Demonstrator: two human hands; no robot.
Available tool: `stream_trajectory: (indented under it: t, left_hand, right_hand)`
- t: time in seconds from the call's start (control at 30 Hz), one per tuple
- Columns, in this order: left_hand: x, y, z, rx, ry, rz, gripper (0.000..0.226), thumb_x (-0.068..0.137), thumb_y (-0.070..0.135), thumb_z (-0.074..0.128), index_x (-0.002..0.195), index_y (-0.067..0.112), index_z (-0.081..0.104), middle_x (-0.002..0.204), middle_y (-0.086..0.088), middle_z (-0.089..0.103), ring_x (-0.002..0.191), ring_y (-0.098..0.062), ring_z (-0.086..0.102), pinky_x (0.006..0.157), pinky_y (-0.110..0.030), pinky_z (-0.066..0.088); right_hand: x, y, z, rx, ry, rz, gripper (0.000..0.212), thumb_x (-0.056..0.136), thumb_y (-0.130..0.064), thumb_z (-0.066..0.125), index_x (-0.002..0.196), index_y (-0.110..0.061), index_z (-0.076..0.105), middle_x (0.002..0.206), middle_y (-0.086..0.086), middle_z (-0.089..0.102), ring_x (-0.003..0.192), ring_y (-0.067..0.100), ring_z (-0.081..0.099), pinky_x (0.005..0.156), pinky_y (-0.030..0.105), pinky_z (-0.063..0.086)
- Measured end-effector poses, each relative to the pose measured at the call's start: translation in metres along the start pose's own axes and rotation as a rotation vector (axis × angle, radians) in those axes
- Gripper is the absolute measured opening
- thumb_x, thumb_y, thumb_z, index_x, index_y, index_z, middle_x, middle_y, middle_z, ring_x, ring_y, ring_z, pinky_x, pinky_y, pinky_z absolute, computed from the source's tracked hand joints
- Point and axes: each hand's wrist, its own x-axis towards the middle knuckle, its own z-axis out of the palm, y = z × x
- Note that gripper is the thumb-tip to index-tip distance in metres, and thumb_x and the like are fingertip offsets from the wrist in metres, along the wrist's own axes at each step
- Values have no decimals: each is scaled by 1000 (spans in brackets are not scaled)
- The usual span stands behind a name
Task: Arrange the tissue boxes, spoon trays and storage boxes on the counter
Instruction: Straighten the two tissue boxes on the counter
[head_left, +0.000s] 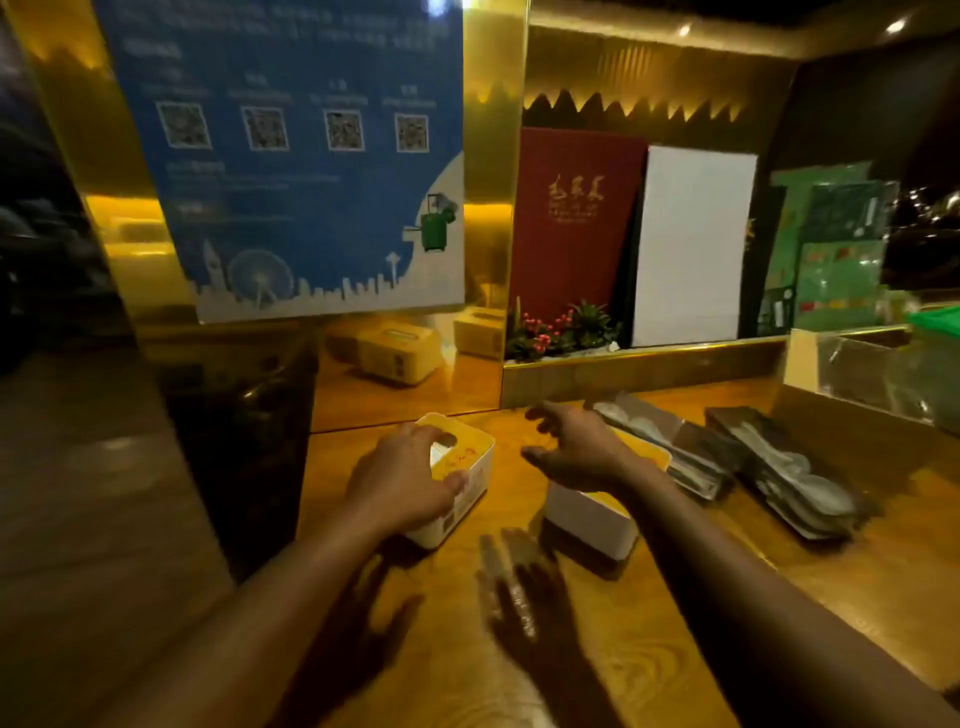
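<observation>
Two white tissue boxes with yellow tops stand on the wooden counter (467, 649). My left hand (402, 480) grips the left tissue box (470, 460) from above, fingers over its top and near side. My right hand (576, 449) hovers open, fingers spread, over the right tissue box (587, 514) without holding it. Two dark spoon trays lie to the right, both holding pale spoons: a nearer tray (691, 457) beside the right box and a farther one (789, 470).
A mirrored gold pillar with a blue poster (291, 156) rises at the counter's back left. A small plant (561, 327), a red menu (576, 218) and a white board (691, 244) stand behind the gold ledge. A clear acrylic box (883, 374) sits at the far right.
</observation>
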Motion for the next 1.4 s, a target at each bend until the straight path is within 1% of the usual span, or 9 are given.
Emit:
stream_trajectory:
  t: [0.23,0.4,0.5,0.6,0.77,0.9,1.1,1.27,1.4]
  left_hand:
    - [2,-36,64,172,-89,-136,87,77,79,52,148,32,33,163,-2,14,149,-43,3,106,-57,39]
    - [19,-63,81,113,54,-28,76,78,72,61,139,31,44,157,-3,28,149,-40,10,106,-56,43]
    - [35,-80,86,-17,59,63,70,74,64,72,132,33,49,158,-4,27,151,-35,10,104,-59,45]
    - [47,-93,81,-160,24,112,69,70,49,83,130,34,52,160,1,21,151,-30,15,105,-55,46]
    - [55,-107,76,-261,7,140,65,68,32,89,123,37,55,160,6,20,149,-25,18,104,-54,46]
    - [53,-108,75,-351,-7,121,63,71,16,87,122,34,55,164,11,15,148,-25,27,96,-40,55]
    - [48,-102,73,-338,-13,121,62,75,10,84,125,31,54,166,9,12,149,-23,25,94,-20,41]
    - [46,-101,74,-341,-18,103,62,75,8,83,125,30,54,166,9,12,148,-21,25,92,-15,41]
    - [46,-99,74,-336,-22,92,64,73,9,85,123,33,53,166,9,12,148,-24,27,93,-24,49]
  right_hand:
    - [40,-10,87,-260,-176,-19,92,88,-31,72,157,-35,11,163,15,16,145,39,26,110,50,38]
    - [51,1,111,-359,-119,-84,77,88,-42,69,152,-37,26,166,12,11,152,36,3,120,54,6]
    - [51,4,107,-310,11,-88,47,88,-45,67,130,-33,51,155,11,36,147,32,21,120,51,8]
    - [44,6,102,-284,101,-46,37,86,-49,69,116,-32,59,130,5,52,128,25,39,115,46,20]
    - [34,5,107,-224,189,-4,32,85,-46,71,112,-31,62,121,3,54,116,23,42,100,40,35]
    - [30,2,116,-191,220,28,33,84,-46,73,111,-32,62,120,3,55,115,25,44,94,40,40]
    - [29,4,119,-164,211,47,34,84,-44,74,113,-32,62,127,3,54,121,27,42,97,39,38]
    - [30,3,121,-167,209,59,35,84,-41,75,115,-31,62,130,2,53,124,29,43,101,43,40]
    - [29,5,116,-166,171,31,34,86,-42,72,116,-33,60,129,1,53,124,29,43,101,42,39]
